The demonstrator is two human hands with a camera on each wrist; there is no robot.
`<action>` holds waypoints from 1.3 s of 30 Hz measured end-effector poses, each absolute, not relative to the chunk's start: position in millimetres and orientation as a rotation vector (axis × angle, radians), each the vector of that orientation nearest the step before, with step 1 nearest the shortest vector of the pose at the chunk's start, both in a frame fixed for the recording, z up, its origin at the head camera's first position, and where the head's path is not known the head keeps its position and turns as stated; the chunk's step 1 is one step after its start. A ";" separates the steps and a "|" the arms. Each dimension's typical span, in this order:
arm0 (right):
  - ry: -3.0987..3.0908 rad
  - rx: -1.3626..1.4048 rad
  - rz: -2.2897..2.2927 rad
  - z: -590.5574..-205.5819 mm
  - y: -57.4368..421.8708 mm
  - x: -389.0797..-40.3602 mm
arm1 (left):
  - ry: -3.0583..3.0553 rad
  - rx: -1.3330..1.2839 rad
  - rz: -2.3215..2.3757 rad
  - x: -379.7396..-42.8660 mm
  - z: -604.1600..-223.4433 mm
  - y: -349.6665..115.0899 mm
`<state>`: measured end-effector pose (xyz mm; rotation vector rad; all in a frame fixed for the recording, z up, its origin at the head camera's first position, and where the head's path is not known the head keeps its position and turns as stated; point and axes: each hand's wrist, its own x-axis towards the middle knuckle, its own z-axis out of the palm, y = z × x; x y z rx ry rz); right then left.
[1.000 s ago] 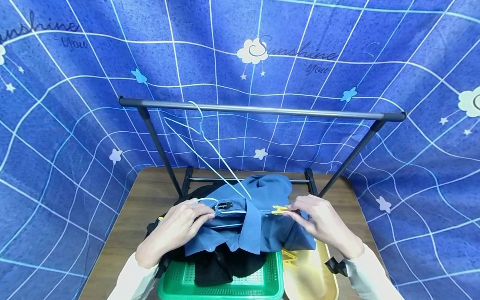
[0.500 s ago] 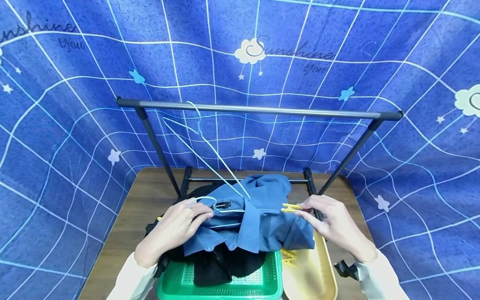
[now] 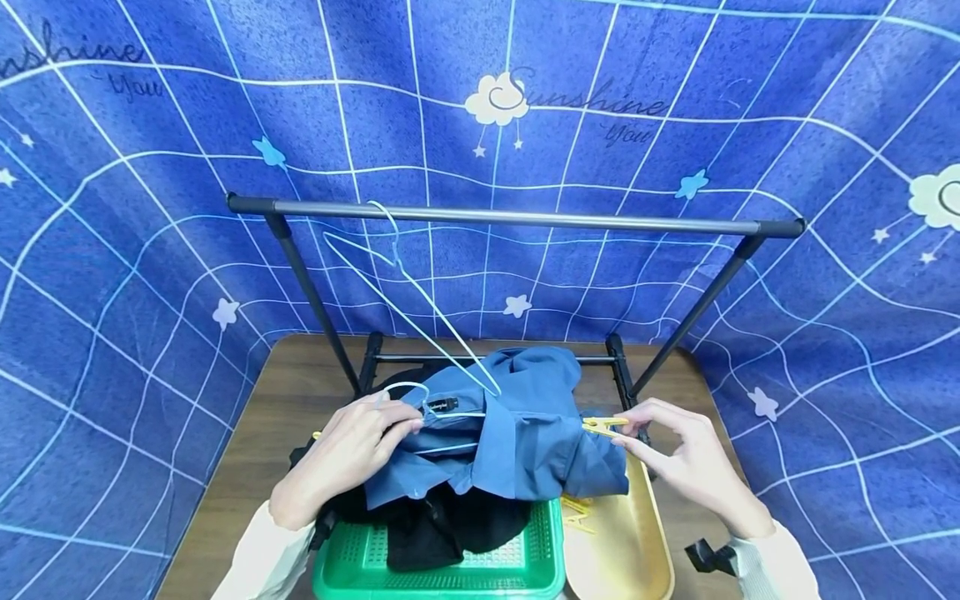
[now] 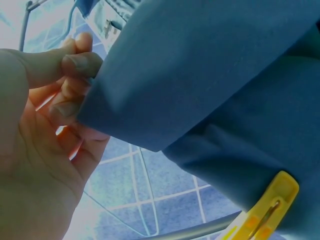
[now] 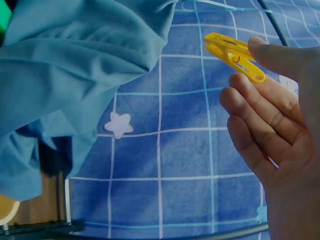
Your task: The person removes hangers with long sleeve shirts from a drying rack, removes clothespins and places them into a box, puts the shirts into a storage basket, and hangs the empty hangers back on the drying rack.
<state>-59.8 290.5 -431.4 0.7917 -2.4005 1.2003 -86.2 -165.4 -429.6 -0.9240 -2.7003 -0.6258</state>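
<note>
A blue collared shirt (image 3: 540, 442) lies bunched over the basket, with a pale blue hanger (image 3: 408, 385) inside its neck opening. My left hand (image 3: 356, 446) grips that hanger by its neck, beside the shirt's dark label. In the left wrist view, the curled fingers (image 4: 82, 62) meet the shirt's edge (image 4: 150, 100), and a yellow clothespin (image 4: 267, 205) is clipped on the blue fabric. My right hand (image 3: 682, 450) pinches another yellow clothespin (image 3: 602, 427) between thumb and fingers, at the shirt's right side. In the right wrist view this clothespin (image 5: 232, 54) is apart from the fabric.
A metal rack bar (image 3: 525, 217) spans the back, with a second hanger (image 3: 442, 321) hooked on it. Black clothing (image 3: 427, 537) hangs into a green basket (image 3: 551, 575). A yellow tray (image 3: 622, 558) holds more clothespins (image 3: 576, 510). All stand on a wooden table (image 3: 232, 467).
My right hand has moved to the right, carrying the yellow clothespin away from the middle of the shirt. My left hand has kept its grip at the hanger's neck.
</note>
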 end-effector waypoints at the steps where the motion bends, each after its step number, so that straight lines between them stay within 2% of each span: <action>1: -2.403 0.783 1.212 -432.8 292.3 -58.5 | -2.700 -0.922 -0.623 -86.5 -429.5 -165.5; 12: -2.520 0.670 1.455 -461.7 317.1 -42.1 | -2.726 -0.859 -0.656 -89.8 -432.8 -168.0; 28: -2.696 0.892 1.783 -545.5 320.7 -18.0 | -2.784 -0.822 -0.700 -88.9 -433.7 -168.3; 39: -2.861 0.670 2.000 -581.1 303.4 -8.9 | -2.782 -0.832 -0.706 -88.0 -433.7 -169.2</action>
